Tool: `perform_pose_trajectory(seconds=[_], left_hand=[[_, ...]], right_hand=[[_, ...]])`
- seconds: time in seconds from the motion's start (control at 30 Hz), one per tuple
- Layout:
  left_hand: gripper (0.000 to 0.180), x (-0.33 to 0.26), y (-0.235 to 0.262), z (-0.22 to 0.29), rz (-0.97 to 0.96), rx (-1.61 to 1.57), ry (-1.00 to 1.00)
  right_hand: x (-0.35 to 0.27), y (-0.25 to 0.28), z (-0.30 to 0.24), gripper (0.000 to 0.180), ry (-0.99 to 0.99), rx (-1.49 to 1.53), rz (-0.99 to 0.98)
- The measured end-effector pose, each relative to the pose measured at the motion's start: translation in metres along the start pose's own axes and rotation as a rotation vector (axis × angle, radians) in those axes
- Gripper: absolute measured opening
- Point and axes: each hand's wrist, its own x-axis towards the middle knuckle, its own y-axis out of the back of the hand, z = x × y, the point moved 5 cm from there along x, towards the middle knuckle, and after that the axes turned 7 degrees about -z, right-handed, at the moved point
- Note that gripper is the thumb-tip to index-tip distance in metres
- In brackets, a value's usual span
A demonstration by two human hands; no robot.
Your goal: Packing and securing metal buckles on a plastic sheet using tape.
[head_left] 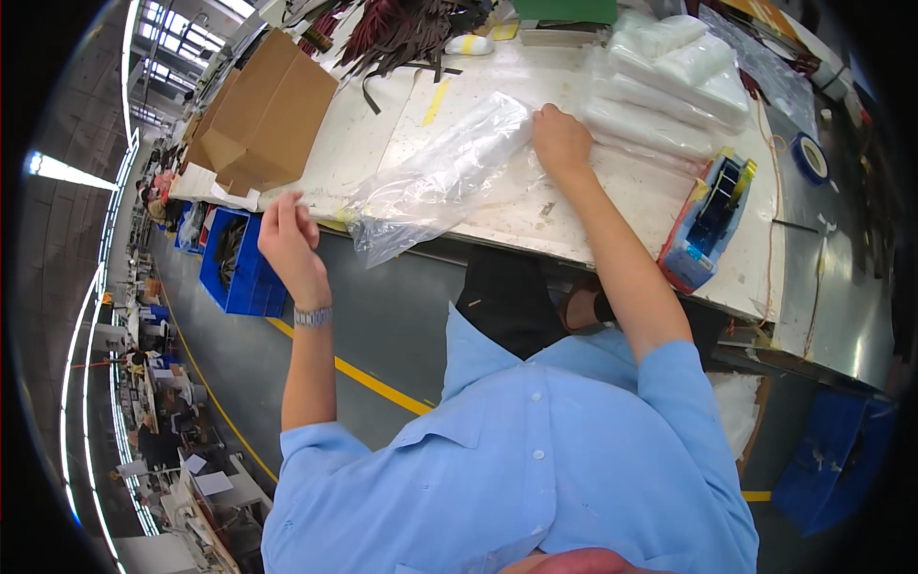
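A clear plastic bag (421,196) lies slantwise on the white table, with a whitish bundle of film showing through its upper part. My right hand (562,143) is closed on the bag's upper right end, thumb and fingers pinching its edge. The bag's loose, crumpled end hangs over the table's front edge. My left hand (290,239) is raised off to the left of that loose end, apart from it. Its fingers are loosely bent and a little apart, with nothing seen in them. A metal-band watch (313,316) is on the left wrist.
Stacked clear plastic packs (660,86) lie right of my right hand, near a tape dispenser (708,220) and a blue tape roll (810,158). A cardboard box (263,115) stands left; dark strips (411,33) lie behind. A blue bin (253,273) sits below the table's left end.
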Motion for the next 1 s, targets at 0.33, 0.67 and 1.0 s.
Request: perform_pose_trajectory(seconds=[0.33,0.67,1.0], left_hand=[[0.014,-0.005,-0.089,-0.060,-0.621,0.462,-0.395],[0.066,0.028,-0.152,-0.104,-0.943,0.873,-0.559],[0.078,0.009,-0.177,-0.101,-0.854,0.965,-0.784]], right_hand=[[0.003,-0.008,0.022,0.026,0.012,0.051,0.003],[0.001,0.001,0.021,0.024,0.095,0.125,-0.050],[0.015,-0.016,0.037,0.026,-0.032,0.593,-0.306]])
